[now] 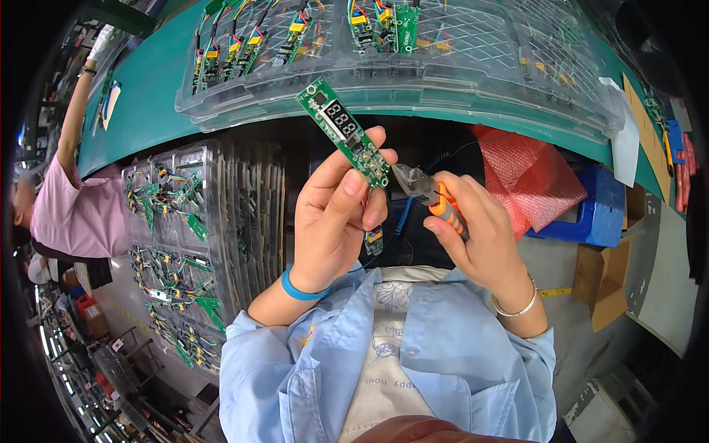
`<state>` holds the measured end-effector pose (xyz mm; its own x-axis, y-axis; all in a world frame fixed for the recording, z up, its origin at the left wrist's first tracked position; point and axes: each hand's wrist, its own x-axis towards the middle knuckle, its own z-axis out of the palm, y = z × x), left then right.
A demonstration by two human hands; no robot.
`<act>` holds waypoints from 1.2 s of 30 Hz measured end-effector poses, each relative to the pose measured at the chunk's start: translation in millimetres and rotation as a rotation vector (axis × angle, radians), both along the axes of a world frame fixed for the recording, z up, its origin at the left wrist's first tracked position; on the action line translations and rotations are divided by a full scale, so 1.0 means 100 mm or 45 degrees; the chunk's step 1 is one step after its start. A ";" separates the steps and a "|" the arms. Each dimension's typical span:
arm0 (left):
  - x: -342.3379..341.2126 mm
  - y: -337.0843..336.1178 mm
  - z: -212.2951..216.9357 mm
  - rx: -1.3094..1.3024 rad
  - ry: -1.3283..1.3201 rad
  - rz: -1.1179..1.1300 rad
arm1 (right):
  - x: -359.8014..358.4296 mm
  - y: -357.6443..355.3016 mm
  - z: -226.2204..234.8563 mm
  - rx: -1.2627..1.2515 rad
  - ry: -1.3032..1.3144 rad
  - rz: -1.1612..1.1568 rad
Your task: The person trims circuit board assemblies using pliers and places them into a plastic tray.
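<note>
Pinched between the thumb and fingers of my left hand [336,210] is a narrow green circuit board [342,129] with a dark digit display on its upper part. The board tilts up to the left. A second small board with a yellow part [374,240] hangs below that hand. My right hand [480,232] is closed around the orange and grey handles of a pair of pliers [428,193]. The metal jaws point left and come close to the board's lower end beside my left fingertips. Whether they touch it, I cannot tell.
Ahead, a clear plastic tray [473,92] of wired boards lies on the green bench [140,103]. To the left stands a stack of similar trays [221,244]. Red bubble wrap [528,177], a blue bin [598,207] and a cardboard box [609,284] are at right. Another person [77,214] reaches over the bench.
</note>
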<state>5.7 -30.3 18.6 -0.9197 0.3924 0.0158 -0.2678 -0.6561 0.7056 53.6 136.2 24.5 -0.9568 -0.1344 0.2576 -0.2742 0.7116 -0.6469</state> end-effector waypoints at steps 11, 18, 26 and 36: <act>0.00 -0.01 -0.01 0.006 -0.003 -0.003 | -0.02 0.00 0.00 -0.098 -0.011 0.017; -0.12 0.00 0.05 0.105 -0.098 0.063 | 0.04 -0.11 -0.20 -1.042 -0.456 0.118; -0.31 0.08 0.08 0.224 0.033 0.232 | 0.03 -0.27 -0.30 -1.521 -0.647 0.105; -0.30 0.21 0.15 0.188 0.133 0.255 | 0.04 -0.28 -0.26 -1.488 -0.430 -0.064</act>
<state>-23.8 -9.3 33.7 -0.9692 0.1891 0.1580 -0.0531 -0.7865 0.6152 57.1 108.5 -1.9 -0.9966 0.0508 -0.0644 0.0431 -0.3428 -0.9384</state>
